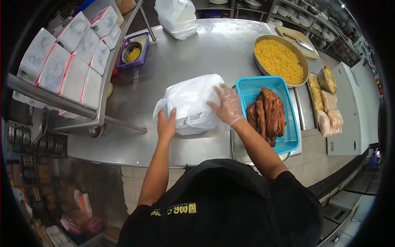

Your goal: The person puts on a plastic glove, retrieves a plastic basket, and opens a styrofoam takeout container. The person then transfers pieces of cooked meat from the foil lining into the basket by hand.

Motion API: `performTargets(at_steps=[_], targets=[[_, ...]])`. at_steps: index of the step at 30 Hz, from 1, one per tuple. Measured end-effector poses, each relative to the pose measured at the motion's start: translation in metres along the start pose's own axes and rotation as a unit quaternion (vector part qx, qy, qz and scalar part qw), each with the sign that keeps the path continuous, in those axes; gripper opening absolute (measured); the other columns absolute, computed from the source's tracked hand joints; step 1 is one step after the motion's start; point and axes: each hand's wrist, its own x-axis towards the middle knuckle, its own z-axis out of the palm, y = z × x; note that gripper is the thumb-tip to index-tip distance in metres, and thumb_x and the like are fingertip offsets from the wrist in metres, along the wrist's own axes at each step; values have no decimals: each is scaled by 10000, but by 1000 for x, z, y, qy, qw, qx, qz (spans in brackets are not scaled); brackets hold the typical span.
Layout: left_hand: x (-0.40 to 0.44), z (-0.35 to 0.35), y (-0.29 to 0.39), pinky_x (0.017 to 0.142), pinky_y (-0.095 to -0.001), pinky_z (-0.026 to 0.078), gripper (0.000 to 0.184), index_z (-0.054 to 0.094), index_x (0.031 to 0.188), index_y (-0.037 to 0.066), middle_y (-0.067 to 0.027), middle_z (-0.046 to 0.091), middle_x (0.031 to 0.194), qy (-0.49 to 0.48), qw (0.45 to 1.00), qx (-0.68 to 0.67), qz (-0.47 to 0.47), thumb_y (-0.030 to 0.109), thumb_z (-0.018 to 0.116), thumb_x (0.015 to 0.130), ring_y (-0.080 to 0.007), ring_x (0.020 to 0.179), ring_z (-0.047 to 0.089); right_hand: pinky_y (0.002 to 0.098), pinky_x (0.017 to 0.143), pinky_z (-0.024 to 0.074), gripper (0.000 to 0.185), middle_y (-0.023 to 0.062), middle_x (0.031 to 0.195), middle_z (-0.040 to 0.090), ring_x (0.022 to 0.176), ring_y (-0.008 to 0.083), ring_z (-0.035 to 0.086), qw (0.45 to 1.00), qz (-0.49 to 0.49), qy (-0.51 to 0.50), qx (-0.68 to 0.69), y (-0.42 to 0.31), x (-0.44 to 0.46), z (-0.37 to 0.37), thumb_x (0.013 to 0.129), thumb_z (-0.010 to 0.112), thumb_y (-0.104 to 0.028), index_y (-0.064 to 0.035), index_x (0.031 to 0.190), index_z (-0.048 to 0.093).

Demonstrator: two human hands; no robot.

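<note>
A full white plastic bag [193, 103] lies on the steel table in front of me. My left hand [166, 126], bare, holds the bag's near left side, thumb and fingers on either side of its edge. Against the bag's right side rests my right hand [227, 103], in a clear plastic glove, with its fingers spread. What the bag contains is hidden. Just right of that hand, a turquoise basket [291, 123] holds long pieces of dark roasted meat [269, 113].
A metal pan [305, 66] of yellow noodles [279, 59] stands beyond the basket, near a cutting board [284, 31] with a knife. Another white bag [177, 18] sits at the far edge. White packs [57, 74] fill the left shelf. A purple basket [142, 39] stands beside it.
</note>
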Motion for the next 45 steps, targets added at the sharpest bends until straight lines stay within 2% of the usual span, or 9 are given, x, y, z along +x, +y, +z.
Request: performTargets(at_steps=[5, 8, 18, 24, 27, 29, 35, 39, 45], targets=[[31, 13, 0, 1029, -431, 438, 498, 576, 1301, 10, -239, 594, 1303, 74, 991, 19, 110, 372, 607, 961, -396, 1220, 559, 502, 1044, 352, 519, 139, 1454, 480, 1319, 353, 451, 967, -248, -62, 7, -11, -15, 3, 826, 721, -303, -144, 1304, 600], [51, 10, 0, 840, -441, 512, 203, 690, 1012, 15, -201, 711, 983, 142, 985, 16, 100, 184, 590, 960, -390, 940, 668, 507, 868, 383, 150, 104, 1045, 614, 1046, 326, 560, 991, -83, 87, 66, 36, 3, 29, 829, 586, -88, -96, 975, 620], [135, 60, -66, 790, -337, 506, 221, 668, 1018, -14, -80, 714, 923, 34, 938, -342, -42, 135, 505, 1008, -169, 848, 649, 425, 744, 500, 160, 101, 926, 679, 896, 268, 672, 964, -35, 14, -263, 98, 81, 50, 882, 571, -220, -125, 944, 684], [113, -18, -44, 870, -333, 491, 255, 578, 1230, 18, -66, 667, 1118, -154, 835, -494, -188, 76, 510, 990, -191, 972, 619, 376, 929, 523, 347, 144, 1111, 722, 1011, 282, 687, 951, 147, -159, 223, 137, 102, -17, 920, 524, -227, -87, 1174, 716], [82, -34, -3, 901, -340, 482, 275, 570, 1234, 21, -80, 641, 1165, 114, 904, -389, -136, 55, 555, 961, -202, 1051, 609, 351, 970, 507, 352, 131, 1121, 728, 1035, 285, 686, 919, 245, -40, 305, 143, 98, -55, 864, 575, -180, -102, 1177, 717], [41, -27, 66, 1001, -397, 440, 416, 535, 1312, 36, -153, 562, 1326, 215, 935, -250, 129, 122, 645, 920, -269, 1210, 553, 338, 1006, 480, 339, 122, 1197, 699, 1119, 264, 652, 957, 190, 27, 220, 112, 94, -62, 845, 587, -123, -91, 1155, 719], [35, 45, 83, 1129, -703, 126, 970, 321, 1547, 107, -258, 221, 1588, 32, 944, 264, 195, 583, 728, 806, -437, 1503, 78, 391, 1083, 408, 405, 113, 1320, 622, 1241, 304, 563, 948, 11, -14, 317, 52, 97, -56, 926, 593, -304, -107, 1277, 639], [73, 39, 67, 1125, -632, 237, 788, 477, 1458, 120, -188, 340, 1558, 62, 968, 223, 94, 590, 673, 857, -393, 1405, 365, 439, 1022, 403, 596, 102, 1401, 556, 1217, 313, 548, 988, -57, -88, -110, 7, 86, -29, 916, 638, -462, -169, 1423, 525], [146, 21, 22, 830, -400, 517, 495, 722, 1041, 9, -195, 718, 951, 62, 994, 72, 52, 484, 641, 931, -359, 972, 689, 443, 757, 527, 190, 95, 999, 716, 938, 322, 683, 993, -64, -71, -67, 62, 136, 52, 909, 549, -187, -133, 1042, 674]])
